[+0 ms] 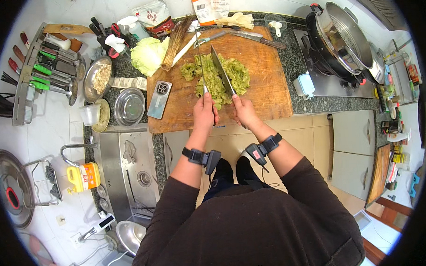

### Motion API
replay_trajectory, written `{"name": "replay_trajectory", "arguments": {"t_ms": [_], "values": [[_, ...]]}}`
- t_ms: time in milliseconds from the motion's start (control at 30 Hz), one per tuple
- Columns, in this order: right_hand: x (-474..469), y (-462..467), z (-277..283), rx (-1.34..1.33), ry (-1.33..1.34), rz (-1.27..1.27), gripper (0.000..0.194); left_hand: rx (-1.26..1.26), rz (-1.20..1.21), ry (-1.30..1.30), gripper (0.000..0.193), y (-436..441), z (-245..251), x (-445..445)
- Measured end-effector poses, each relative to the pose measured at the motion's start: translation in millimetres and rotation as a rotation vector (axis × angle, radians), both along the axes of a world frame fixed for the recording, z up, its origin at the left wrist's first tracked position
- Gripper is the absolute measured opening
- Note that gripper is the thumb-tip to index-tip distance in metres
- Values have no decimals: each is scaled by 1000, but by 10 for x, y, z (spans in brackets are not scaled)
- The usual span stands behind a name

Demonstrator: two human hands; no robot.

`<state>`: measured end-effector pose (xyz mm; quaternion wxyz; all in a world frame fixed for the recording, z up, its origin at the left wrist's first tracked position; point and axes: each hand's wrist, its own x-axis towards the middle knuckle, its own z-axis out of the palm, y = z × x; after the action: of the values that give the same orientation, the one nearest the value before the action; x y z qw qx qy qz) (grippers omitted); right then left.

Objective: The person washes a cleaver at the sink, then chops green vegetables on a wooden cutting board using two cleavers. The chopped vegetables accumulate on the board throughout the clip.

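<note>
My left hand (204, 112) grips one kitchen knife (201, 68), its blade seen nearly edge-on and pointing away from me. A second kitchen knife (223, 71) is in my right hand (244, 109), with its broad blade tilted and its tip leaning left. Both blades are over a spread pile of chopped, wilted leafy greens (238, 72), with leaves on either side of them. Whether the edges touch the wood cannot be told. The greens lie on a large wooden cutting board (273, 88). A smartphone (159, 99) rests on the board's left side.
A pale cabbage head (147, 56), a bamboo whisk brush (174, 46), a peeler (213, 37) and another knife (262, 39) lie around the board's back. Left are a bowl of chopped pieces (100, 77) and a sink (142, 135); right, a stacked steamer pot (347, 40).
</note>
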<state>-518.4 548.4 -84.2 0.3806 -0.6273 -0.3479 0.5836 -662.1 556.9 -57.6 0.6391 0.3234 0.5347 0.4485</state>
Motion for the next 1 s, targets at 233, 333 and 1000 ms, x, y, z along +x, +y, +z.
{"name": "replay_trajectory", "arguments": {"t_ms": [233, 333, 1000], "values": [[34, -74, -31, 314, -132, -48, 42, -234, -88, 145, 45, 123, -254, 59], [46, -29, -87, -54, -239, 22, 42, -162, -59, 78, 45, 72, -143, 45], [-52, -52, -51, 140, -49, -26, 40, -260, -21, -77, 44, 96, -270, -19]]}}
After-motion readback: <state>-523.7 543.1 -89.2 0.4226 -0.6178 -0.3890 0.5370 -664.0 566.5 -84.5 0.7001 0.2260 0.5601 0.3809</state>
